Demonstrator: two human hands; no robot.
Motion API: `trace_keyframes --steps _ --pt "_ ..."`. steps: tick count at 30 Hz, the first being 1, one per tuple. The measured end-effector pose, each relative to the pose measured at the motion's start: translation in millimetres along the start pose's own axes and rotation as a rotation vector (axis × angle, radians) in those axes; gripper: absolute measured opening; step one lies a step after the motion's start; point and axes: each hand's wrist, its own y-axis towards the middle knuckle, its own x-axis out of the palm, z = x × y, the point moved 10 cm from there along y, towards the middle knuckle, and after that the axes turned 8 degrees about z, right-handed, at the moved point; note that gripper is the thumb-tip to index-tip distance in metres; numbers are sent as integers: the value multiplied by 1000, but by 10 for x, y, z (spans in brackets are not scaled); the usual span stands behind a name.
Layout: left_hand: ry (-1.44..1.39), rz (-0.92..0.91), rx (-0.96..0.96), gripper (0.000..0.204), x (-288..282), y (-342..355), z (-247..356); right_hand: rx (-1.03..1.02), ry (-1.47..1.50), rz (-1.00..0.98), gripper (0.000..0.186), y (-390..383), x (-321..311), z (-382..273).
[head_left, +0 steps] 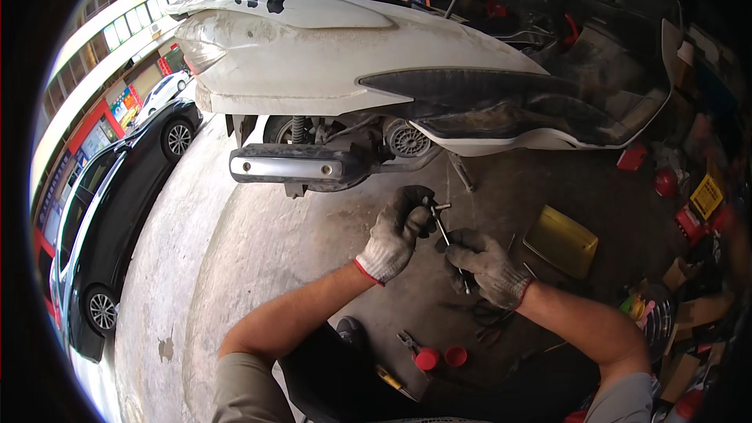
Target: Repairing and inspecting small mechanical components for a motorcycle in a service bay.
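the tool (442, 227), a thin metal rod with a short crossbar at its top, is at the centre of the frame, slanting down to the right. the gloved left hand (398, 233) has its fingers clamped on the upper end, by the crossbar; the gloved right hand (489, 265) has its fingers closed around the lower part, and the tip shows beneath them. a yellowish tray (560, 241) lies on the floor (258, 266) right of the hands. below centre are pliers (406, 340), with two red caps (455, 356) near them, and a shoe (352, 330) to their left. above the hands is a scooter's muffler (290, 169); the white scooter (313, 55), dusty, spans the top of the frame, with its stand (462, 173) reaching down near the centre. boxes and clutter fill the right edge. a black car (129, 204) is at the left, a white car (166, 92) beyond it, and a building (102, 39) at upper left.
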Motion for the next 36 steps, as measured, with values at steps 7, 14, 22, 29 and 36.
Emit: trace_keyframes --steps 7,14,22,29,36 --pt "176 76 74 31 -34 -6 -49 189 206 -63 9 -45 216 132" --pt "225 129 -17 30 -46 25 -93 37 66 -119 6 156 160 253" --pt "49 -360 -435 31 109 -174 -465 -1062 -1183 168 17 142 -226 -375" --pt "-105 -309 -412 40 200 -125 -318 -656 -723 274 12 345 -628 -327" --pt "4 -305 -110 43 279 -105 -232 -75 -217 162 32 389 -430 -8"
